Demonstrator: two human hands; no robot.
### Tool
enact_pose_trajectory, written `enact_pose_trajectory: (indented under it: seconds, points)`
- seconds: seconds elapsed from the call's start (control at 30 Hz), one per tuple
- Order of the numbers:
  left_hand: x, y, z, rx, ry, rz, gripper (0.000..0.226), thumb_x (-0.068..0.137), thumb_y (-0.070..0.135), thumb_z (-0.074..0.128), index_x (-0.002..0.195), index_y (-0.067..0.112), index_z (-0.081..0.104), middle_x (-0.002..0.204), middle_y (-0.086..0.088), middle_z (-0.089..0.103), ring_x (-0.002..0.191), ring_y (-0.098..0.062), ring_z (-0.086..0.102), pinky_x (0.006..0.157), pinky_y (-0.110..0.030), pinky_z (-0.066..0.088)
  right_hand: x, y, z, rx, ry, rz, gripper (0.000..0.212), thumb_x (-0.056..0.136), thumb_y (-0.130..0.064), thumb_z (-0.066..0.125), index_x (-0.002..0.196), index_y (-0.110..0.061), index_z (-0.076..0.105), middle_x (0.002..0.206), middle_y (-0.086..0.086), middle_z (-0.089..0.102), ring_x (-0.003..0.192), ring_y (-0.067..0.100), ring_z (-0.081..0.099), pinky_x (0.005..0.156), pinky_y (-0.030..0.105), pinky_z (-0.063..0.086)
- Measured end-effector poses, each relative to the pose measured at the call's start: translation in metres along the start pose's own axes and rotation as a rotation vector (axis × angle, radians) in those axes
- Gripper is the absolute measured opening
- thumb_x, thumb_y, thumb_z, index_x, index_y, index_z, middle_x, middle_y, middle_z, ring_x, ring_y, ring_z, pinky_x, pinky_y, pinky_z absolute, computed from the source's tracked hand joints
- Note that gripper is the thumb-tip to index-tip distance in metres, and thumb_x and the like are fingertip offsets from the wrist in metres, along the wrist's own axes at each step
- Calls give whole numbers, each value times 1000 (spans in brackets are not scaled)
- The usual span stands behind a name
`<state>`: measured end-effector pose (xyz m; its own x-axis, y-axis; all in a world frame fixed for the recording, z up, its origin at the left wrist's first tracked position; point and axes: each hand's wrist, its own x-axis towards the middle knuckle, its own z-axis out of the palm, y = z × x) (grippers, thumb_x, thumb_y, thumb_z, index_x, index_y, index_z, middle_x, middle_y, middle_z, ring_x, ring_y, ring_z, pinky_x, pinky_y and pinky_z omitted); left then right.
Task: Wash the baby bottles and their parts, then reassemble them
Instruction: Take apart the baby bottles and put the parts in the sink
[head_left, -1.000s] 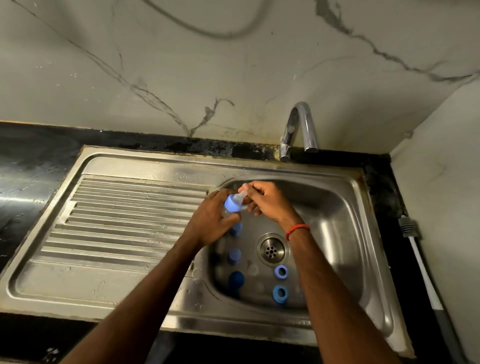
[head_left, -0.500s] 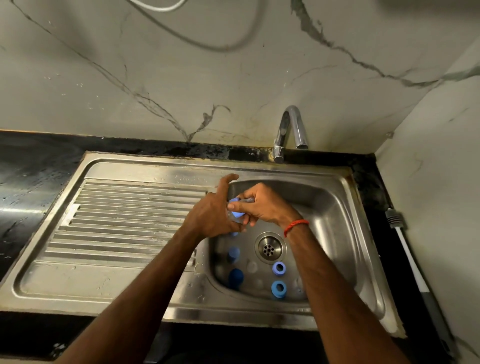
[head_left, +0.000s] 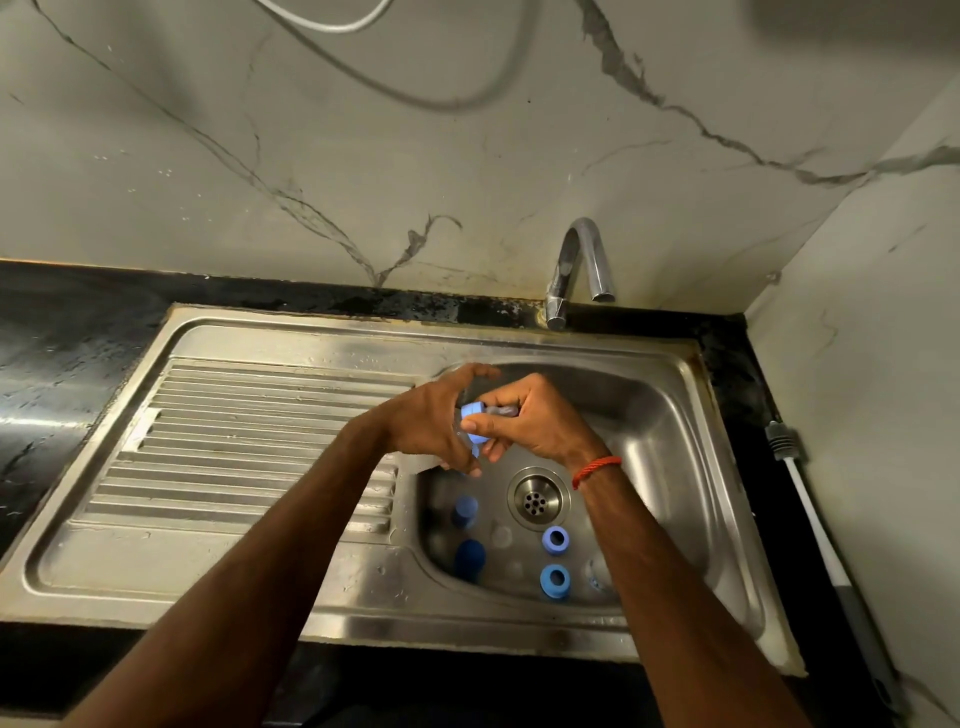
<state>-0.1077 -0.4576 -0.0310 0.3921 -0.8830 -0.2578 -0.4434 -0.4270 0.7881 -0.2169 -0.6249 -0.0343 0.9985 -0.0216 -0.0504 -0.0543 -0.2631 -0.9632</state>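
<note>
Over the left edge of the steel sink basin (head_left: 670, 431), my left hand (head_left: 431, 421) grips a small clear baby bottle whose body is mostly hidden in the palm. Its blue collar (head_left: 471, 410) shows between the hands. My right hand (head_left: 530, 421) curls its fingers round the collar and the grey teat (head_left: 503, 411). On the basin floor lie two blue rings (head_left: 555, 540) (head_left: 554, 581), a pale blue cap (head_left: 465, 508), a dark blue cap (head_left: 470, 557) and faint clear parts (head_left: 502, 535).
The chrome tap (head_left: 582, 265) stands at the back, with no water running. The drain (head_left: 537, 500) sits mid-basin. A ribbed draining board (head_left: 249, 441) lies left. A white-handled bottle brush (head_left: 810, 519) rests on the black counter at right, by the side wall.
Both hands have twisted at the bottle's top; the right hand went from pinching the teat tip to wrapping over the collar. The view has tilted slightly.
</note>
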Motion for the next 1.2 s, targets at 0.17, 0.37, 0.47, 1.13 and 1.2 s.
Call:
enact_pose_trajectory:
  seconds: [0.17, 0.37, 0.47, 1.13, 1.2]
  points:
    - [-9, 9, -17, -458, -458, -214, 52, 70, 1, 83, 115, -7, 58, 100, -28, 66, 68, -23, 69, 60, -32, 59, -8, -1, 5, -23, -14, -130, 37, 75, -6, 83, 111, -8, 73, 101, 6, 76, 92, 21, 73, 84, 41, 60]
    - [2, -1, -3, -294, -103, -193, 73, 67, 3, 91, 127, 23, 56, 105, -10, 72, 79, -21, 72, 68, -33, 59, 6, -2, -13, -216, -189, -91, 75, 66, -9, 87, 133, -29, 59, 130, -9, 64, 120, 11, 60, 101, 36, 52]
    - [10, -13, 1, -74, 13, -97, 116, 51, 39, 96, 148, 30, 32, 136, 2, 54, 117, -20, 60, 88, -30, 55, 4, -2, -18, -153, -100, 71, 72, 75, -29, 85, 139, -28, 52, 129, 0, 63, 112, 14, 65, 92, 38, 58]
    - [13, 5, 20, -576, 363, -56, 39, 79, 39, 74, 104, 9, 70, 91, -10, 75, 80, -22, 72, 73, -35, 58, -3, -4, -45, -116, 170, 38, 53, 69, -10, 88, 113, -21, 60, 113, -9, 66, 105, 6, 64, 87, 23, 55]
    - [13, 11, 26, -746, 438, -49, 37, 78, 35, 76, 102, 7, 70, 95, -13, 73, 83, -24, 70, 72, -35, 57, -2, -3, -39, -133, 212, 51, 55, 64, -17, 92, 107, -19, 58, 106, -4, 67, 97, 8, 66, 80, 22, 57]
